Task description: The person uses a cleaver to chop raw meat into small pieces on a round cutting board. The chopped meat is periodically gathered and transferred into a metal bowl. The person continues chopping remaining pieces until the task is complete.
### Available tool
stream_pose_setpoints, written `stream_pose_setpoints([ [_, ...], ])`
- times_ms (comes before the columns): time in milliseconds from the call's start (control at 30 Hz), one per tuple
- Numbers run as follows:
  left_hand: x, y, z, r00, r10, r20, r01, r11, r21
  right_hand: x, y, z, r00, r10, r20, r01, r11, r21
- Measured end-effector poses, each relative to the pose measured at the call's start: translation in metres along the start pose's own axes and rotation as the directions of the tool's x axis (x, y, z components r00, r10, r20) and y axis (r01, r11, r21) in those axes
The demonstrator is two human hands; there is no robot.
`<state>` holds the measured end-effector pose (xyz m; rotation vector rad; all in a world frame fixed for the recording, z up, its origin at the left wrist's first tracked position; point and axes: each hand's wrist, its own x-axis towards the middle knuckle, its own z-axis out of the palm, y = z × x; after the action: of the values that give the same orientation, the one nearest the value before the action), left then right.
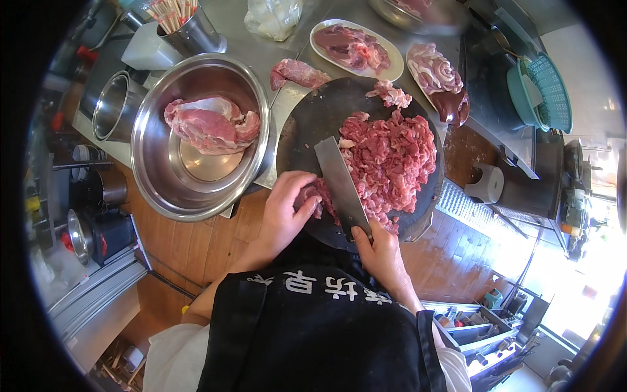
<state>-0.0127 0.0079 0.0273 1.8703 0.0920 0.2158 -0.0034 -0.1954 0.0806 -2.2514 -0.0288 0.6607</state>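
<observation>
Meat piece (307,193), raw and red, lies at the left near edge of the round cutting board (300,124), pinned beneath the left hand (286,199), whose fingers curl over it with the thumb pressed along its near side. The right hand (379,253), at the board's near edge, is clenched round the handle of a cleaver (341,186), whose blade slants across the board between the piece and a heap of cut meat (401,163) on the board's right half. The piece looks light, soft and limp, and its wet surface would probably slip under pressure, so the better hold is from above, fingertips tucked back, on the side away from the blade; it may squash but should not snap. The left fingers cover much of it, so its full outline and underside cannot be made out; the cleaver's handle is mostly lost in the right fist, and beyond the board's far edge a metal dish (397,21) is cut off by the top of the view
</observation>
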Motion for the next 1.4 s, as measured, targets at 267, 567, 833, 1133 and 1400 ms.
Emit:
stream_pose_setpoints([
  [267,-0.011,-0.007,-0.019,0.967,0.032,0.255,-0.067,0.989,0.13,-0.003,-0.002,-0.001,1.0,0.0,-0.001,0.0,0.999,-0.034],
  [567,-0.005,0.002,-0.005,0.996,0.079,0.032,-0.084,0.978,0.192,-0.009,-0.004,0.003,0.999,-0.033,-0.029,0.03,0.995,-0.099],
  [833,-0.02,-0.019,-0.004,0.926,0.371,-0.067,-0.32,0.867,0.381,-0.014,-0.01,0.006,0.994,-0.103,-0.02,0.097,0.972,-0.216],
  [1133,-0.011,-0.036,0.007,0.878,0.475,-0.056,-0.407,0.803,0.435,-0.025,-0.014,0.008,0.982,-0.176,0.068,0.189,0.911,-0.368],
  [1400,-0.007,-0.045,0.013,0.866,0.489,-0.101,-0.412,0.814,0.409,-0.031,-0.009,0.005,0.967,-0.106,0.23,0.21,0.844,-0.493],
])
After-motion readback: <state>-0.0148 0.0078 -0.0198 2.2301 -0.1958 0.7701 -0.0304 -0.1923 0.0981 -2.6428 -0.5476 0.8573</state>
